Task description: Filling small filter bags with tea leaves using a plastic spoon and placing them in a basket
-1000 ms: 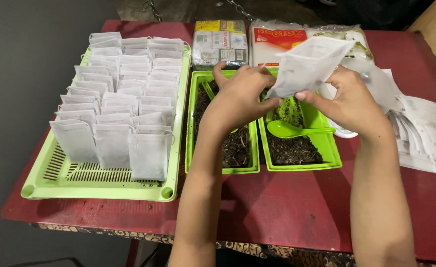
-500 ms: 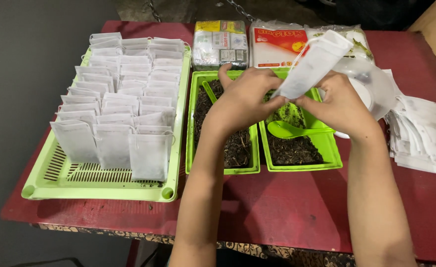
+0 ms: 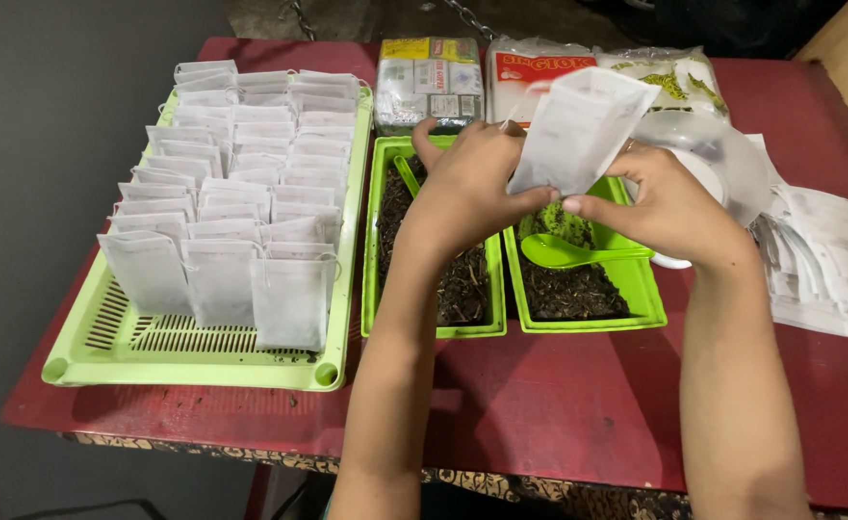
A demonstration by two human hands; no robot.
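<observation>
Both hands hold one white filter bag (image 3: pixel 574 127) above two small green trays of dark dried leaves. My left hand (image 3: pixel 467 183) pinches its lower left edge; my right hand (image 3: pixel 665 202) pinches its lower right corner. The bag's mouth points up and away and looks spread open. Under it, a green plastic spoon (image 3: pixel 564 252) lies on the leaves in the right tray (image 3: pixel 642 289). The left tray (image 3: pixel 493 289) sits beside it, partly hidden by my left forearm.
A large green slotted tray (image 3: pixel 183 361) at the left holds several rows of upright white bags. A pile of empty white bags (image 3: pixel 819 260) lies at the right. Packaged goods (image 3: pixel 429 82) and a clear plastic bag (image 3: pixel 713 154) sit behind on the red table (image 3: pixel 559 404).
The bag has turned between my fingers, from edge-on half a second ago to broad and opened out. Both hands stay in nearly the same place above the trays.
</observation>
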